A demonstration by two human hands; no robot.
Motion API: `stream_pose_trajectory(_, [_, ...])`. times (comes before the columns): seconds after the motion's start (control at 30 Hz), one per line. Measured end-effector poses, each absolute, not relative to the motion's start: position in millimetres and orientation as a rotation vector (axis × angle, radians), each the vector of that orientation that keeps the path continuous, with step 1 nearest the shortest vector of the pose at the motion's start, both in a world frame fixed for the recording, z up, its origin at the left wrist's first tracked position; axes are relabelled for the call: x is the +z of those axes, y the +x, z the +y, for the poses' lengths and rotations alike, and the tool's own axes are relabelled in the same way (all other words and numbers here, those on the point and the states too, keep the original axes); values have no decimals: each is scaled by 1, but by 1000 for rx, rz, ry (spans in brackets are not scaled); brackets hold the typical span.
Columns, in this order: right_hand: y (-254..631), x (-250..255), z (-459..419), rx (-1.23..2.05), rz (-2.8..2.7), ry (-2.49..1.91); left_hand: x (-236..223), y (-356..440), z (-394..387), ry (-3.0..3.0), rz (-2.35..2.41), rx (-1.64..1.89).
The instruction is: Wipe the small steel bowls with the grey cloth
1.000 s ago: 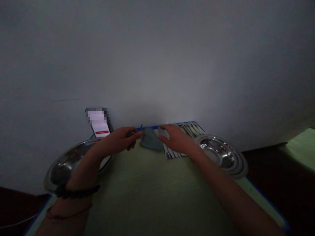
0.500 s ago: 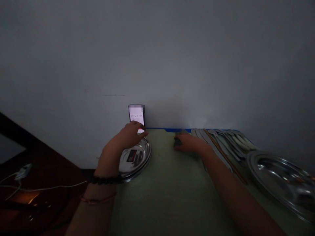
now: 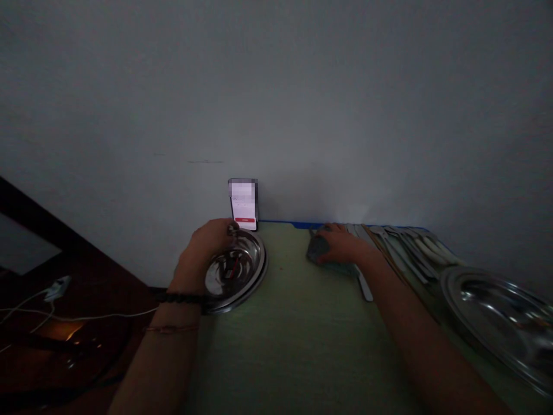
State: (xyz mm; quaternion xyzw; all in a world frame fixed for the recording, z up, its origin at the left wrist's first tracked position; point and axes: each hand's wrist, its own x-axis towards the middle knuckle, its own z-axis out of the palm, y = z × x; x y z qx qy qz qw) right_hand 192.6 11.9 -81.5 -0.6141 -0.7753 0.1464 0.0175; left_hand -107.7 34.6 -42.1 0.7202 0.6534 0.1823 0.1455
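Observation:
My left hand (image 3: 206,245) hangs over the far left rim of a steel plate (image 3: 242,276), its fingers curled, with a small glint at the fingertips that I cannot identify. Inside the plate I see only dim reflections. My right hand (image 3: 343,246) lies on a grey-green cloth (image 3: 317,249) on the green table top (image 3: 298,340), fingers closed over it. One spoon (image 3: 364,285) lies just beside that wrist. A lit phone (image 3: 244,206) leans against the wall behind the plate.
A row of several spoons (image 3: 410,245) lies along the back right of the table. A second, larger steel plate (image 3: 496,314) sits at the right edge. Left of the table, a white cable (image 3: 78,317) and charger lie on a dark surface.
My left hand left the cloth, went left to the phone and has now dropped onto the plate's rim. My right hand stays on the cloth. The view has swung left.

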Motion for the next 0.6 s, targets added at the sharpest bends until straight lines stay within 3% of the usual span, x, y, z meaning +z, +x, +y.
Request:
stream_pose_trajectory(0.3, [195,-92,13,617,-2454,-1888,-6,-104,16,2249,1955,582])
stream_pose_trajectory(0.6, [192,-80,16,416,-2348,-1827,21,-88,-1,2314,1910,943])
